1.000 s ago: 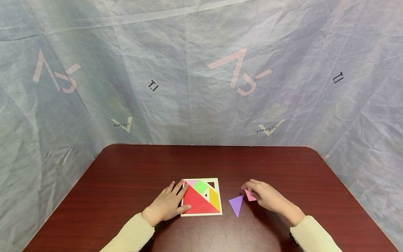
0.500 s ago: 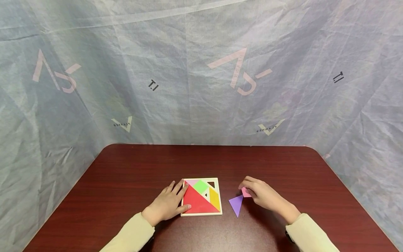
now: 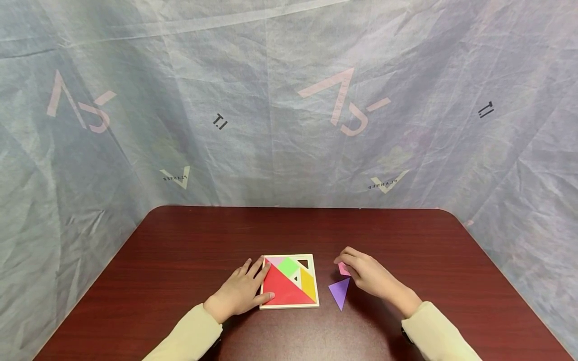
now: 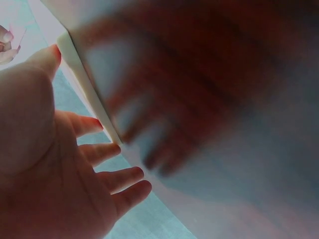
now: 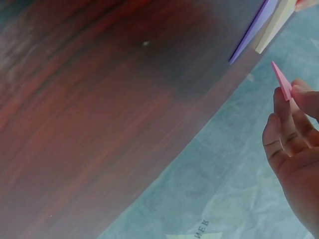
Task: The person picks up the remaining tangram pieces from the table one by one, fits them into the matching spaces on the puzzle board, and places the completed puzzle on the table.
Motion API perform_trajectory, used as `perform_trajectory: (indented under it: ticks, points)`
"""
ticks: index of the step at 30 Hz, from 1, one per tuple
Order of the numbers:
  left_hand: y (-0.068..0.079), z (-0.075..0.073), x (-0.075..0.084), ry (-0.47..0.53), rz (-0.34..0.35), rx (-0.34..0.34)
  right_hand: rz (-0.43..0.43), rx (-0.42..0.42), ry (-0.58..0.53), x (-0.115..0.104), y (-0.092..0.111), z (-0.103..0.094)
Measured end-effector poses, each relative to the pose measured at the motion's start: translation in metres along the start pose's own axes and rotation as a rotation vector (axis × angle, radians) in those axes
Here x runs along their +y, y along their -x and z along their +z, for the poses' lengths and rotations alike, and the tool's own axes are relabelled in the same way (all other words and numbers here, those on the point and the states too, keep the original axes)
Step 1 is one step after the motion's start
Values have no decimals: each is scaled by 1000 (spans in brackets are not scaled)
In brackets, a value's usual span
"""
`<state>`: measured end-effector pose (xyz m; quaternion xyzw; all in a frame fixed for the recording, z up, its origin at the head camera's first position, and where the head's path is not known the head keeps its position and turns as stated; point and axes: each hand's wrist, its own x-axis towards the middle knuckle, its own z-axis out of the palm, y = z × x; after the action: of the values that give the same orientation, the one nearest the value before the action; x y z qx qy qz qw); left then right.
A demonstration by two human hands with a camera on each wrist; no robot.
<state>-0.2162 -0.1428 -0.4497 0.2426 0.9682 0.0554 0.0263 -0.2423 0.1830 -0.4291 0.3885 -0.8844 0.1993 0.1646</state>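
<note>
A tangram tray (image 3: 289, 307) with a pale wooden rim lies on the table, holding red, pink, green and yellow pieces; dark triangular gaps show at its upper right and middle. My left hand (image 3: 239, 292) rests on its left edge, fingers spread, fingertips and thumb touching the rim and the red piece (image 3: 282, 291). In the right wrist view, my right hand (image 5: 299, 134) pinches a small pink tangram piece (image 5: 281, 82) between thumb and fingers, raised off the table. Below that hand in the head view, a purple triangle (image 3: 339, 293) lies right of the tray.
The dark red wooden table (image 3: 203, 235) has rounded far corners. A grey printed cloth (image 3: 271, 150) hangs behind it and along both sides. Cream sleeves (image 3: 189, 333) cover both forearms.
My right hand has moved left and away from me with the pink piece, from beside the purple triangle to beyond its far corner. The left hand and tray have stayed put.
</note>
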Motion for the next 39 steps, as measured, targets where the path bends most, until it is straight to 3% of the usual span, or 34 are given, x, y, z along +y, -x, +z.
perform_trajectory:
  ticks: [11, 39]
  points:
    - [-1, 0, -1, -2, 4, 2, -93, 92, -52, -1, -9, 11]
    - [0, -1, -1, -13, 19, 8, -101, 58, -129, -18, -27, 26]
